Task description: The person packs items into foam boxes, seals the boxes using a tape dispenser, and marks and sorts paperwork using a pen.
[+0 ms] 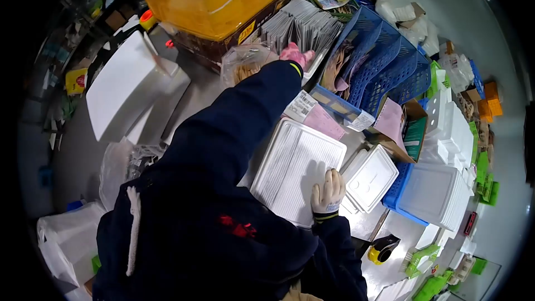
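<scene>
My left hand (295, 54), in a pink glove, reaches forward to a tray of tightly packed grey-white flat pieces (312, 25). Its fingertips are partly hidden among them, so I cannot tell whether they grip one. Close to my body, my right hand (329, 192) wears a white glove and rests with fingers extended on the right side of a white tray (299, 170). Fine parallel strips or ridges cover this tray's face. A printed label sheet (301, 106) and a pink slip (323, 122) lie just beyond its far edge.
A blue divided basket (379, 61) stands at the right, beside a small cardboard box (415, 120). White lidded boxes (371, 178) sit right of the tray. A yellow-taped carton (223, 3) is at the back. White curved panels (128, 86) stand left; a tape measure (383, 249) lies lower right.
</scene>
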The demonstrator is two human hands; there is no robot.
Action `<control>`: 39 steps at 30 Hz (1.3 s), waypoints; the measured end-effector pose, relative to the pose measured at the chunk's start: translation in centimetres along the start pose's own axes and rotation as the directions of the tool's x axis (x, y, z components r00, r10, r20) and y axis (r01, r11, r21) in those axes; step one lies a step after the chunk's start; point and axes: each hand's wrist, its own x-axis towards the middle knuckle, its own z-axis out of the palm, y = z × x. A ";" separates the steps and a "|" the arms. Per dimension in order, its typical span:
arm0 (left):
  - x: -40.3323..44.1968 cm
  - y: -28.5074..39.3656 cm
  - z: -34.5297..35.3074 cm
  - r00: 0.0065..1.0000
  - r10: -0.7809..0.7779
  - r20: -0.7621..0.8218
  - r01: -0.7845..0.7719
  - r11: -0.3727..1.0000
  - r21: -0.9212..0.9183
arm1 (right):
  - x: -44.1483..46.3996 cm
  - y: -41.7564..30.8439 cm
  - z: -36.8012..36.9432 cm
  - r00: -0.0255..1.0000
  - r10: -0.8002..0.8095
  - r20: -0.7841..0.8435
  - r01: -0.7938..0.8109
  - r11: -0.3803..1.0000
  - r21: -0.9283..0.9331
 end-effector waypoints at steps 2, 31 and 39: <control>2.1 0.3 0.0 0.999 -0.043 0.003 0.043 0.999 -0.003 | 0.0 0.1 0.0 1.000 0.018 0.004 -0.018 0.999 -0.031; -27.7 -14.6 -3.3 0.770 0.381 0.512 0.135 0.687 -0.714 | -3.0 3.4 -1.1 0.677 0.279 0.681 -0.441 -0.587 0.679; -33.6 -4.0 -1.4 0.624 0.530 0.575 0.196 0.606 -0.771 | -5.1 2.3 -4.8 0.769 0.472 0.431 -0.610 0.344 0.714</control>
